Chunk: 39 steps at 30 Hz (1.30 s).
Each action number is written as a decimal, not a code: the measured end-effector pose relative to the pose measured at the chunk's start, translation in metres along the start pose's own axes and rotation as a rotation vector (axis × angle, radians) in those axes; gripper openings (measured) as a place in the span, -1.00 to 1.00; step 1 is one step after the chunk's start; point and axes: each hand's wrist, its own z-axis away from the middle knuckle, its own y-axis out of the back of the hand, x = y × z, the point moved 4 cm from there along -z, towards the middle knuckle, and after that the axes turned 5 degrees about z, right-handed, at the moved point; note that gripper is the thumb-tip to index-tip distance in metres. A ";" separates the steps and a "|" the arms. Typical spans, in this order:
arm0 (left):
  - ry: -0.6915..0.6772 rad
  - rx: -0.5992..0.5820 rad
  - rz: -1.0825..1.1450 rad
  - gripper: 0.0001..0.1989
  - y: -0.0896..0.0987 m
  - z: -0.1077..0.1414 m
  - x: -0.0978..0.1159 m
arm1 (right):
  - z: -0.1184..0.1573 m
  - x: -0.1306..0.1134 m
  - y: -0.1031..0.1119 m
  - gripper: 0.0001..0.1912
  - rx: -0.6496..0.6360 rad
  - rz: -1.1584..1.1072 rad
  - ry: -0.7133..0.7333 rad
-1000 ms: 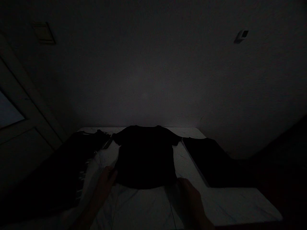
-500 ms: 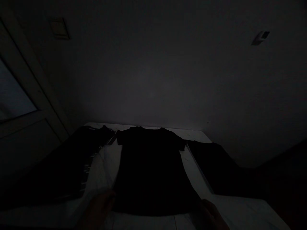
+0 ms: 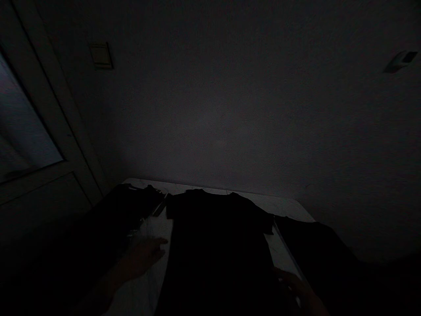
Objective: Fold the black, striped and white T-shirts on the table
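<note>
A black short-sleeved T-shirt (image 3: 219,245) lies spread out on a pale, marble-patterned table (image 3: 274,202), its neckline toward the wall. Just off the shirt's left edge, my left hand (image 3: 144,258) hovers over the bare strip of table, fingers stretched out and nothing held. By the shirt's right edge is my right hand (image 3: 297,285); it is very dark, but pale gaps show between its fingers, which look apart. Whether it touches the cloth is too dark to tell. The shirt's lower part fades into darkness and its hem is out of view.
Another dark garment (image 3: 121,210), with light markings along its edge, lies on the left. A further dark garment (image 3: 315,241) lies on the right. Behind stands a grey wall (image 3: 213,109) with a switch plate (image 3: 100,55). A framed door (image 3: 70,145) is at left.
Both hands have left the shirt's lower corners and moved up along its sides; the left has come off the cloth. The view has tilted up and turned left.
</note>
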 end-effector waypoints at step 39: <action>0.069 0.637 0.301 -0.72 0.060 -0.231 -0.052 | -0.387 -0.118 -0.227 -0.75 -0.032 0.130 -0.256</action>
